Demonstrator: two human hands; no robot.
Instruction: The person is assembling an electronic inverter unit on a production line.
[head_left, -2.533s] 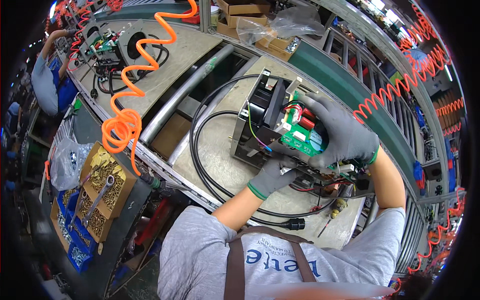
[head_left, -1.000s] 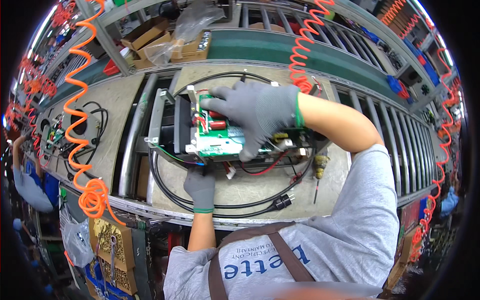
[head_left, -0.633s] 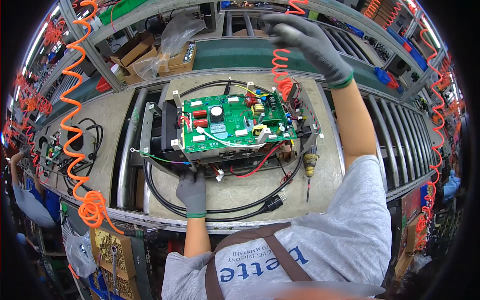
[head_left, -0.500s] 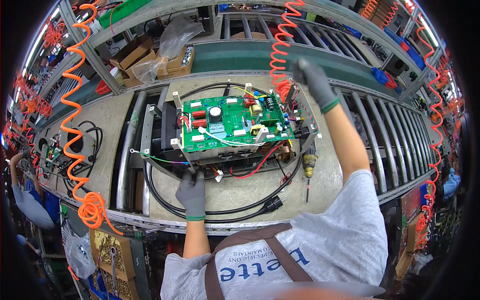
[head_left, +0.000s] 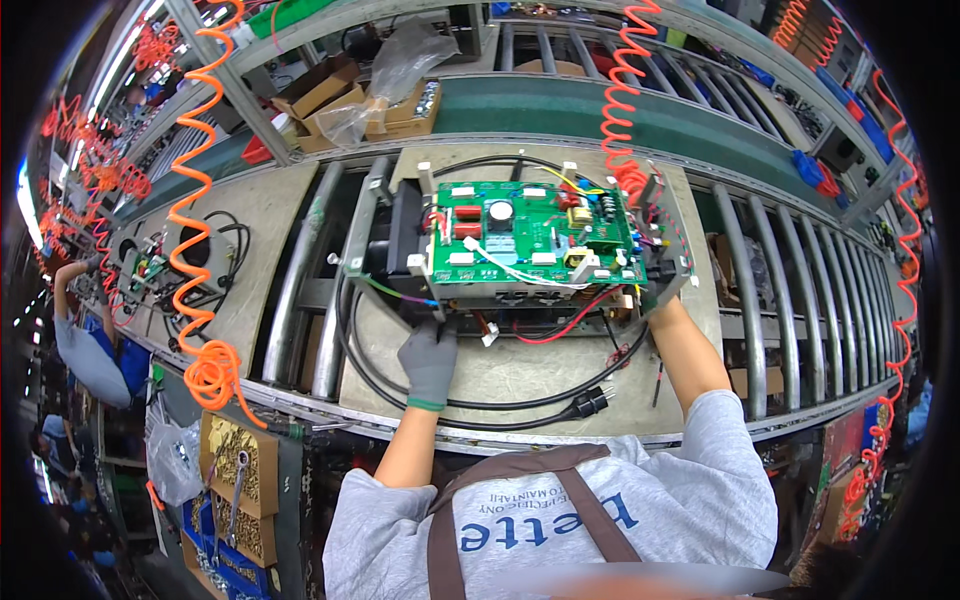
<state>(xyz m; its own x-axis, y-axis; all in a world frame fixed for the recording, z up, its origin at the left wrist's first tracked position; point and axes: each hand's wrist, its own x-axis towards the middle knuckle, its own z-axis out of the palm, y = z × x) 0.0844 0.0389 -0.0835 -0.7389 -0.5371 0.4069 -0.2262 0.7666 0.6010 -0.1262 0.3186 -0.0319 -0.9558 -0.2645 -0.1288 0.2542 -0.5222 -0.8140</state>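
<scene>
An open metal chassis [head_left: 378,270] sits in front of me, with a green circuit board [head_left: 525,225] across its top. My left hand [head_left: 430,360], in a grey glove with a green cuff, has its fingers closed at the chassis's front left lower edge, beside a green-purple wire [head_left: 400,294]. At the right end of the chassis, my right hand [head_left: 662,278] reaches in low beside the end panel [head_left: 682,225]; its fingers are hidden. A black power cable [head_left: 500,404] loops around the front, its plug [head_left: 590,402] near the table edge. A thin dark tool shaft [head_left: 657,385] shows beside my right forearm.
Metal rollers [head_left: 790,300] flank the work board [head_left: 480,375] on both sides. Orange coiled hoses [head_left: 190,210] hang at left, back and right. Cartons [head_left: 405,110] stand beyond, against a green belt [head_left: 530,110]. Another person [head_left: 90,345] works at far left. Boxes of brass-coloured fasteners [head_left: 240,460] sit lower left.
My right hand has come down from above the far right, near the coiled hose, to the chassis's right end. My left hand stays at the front left. The whole view has shifted.
</scene>
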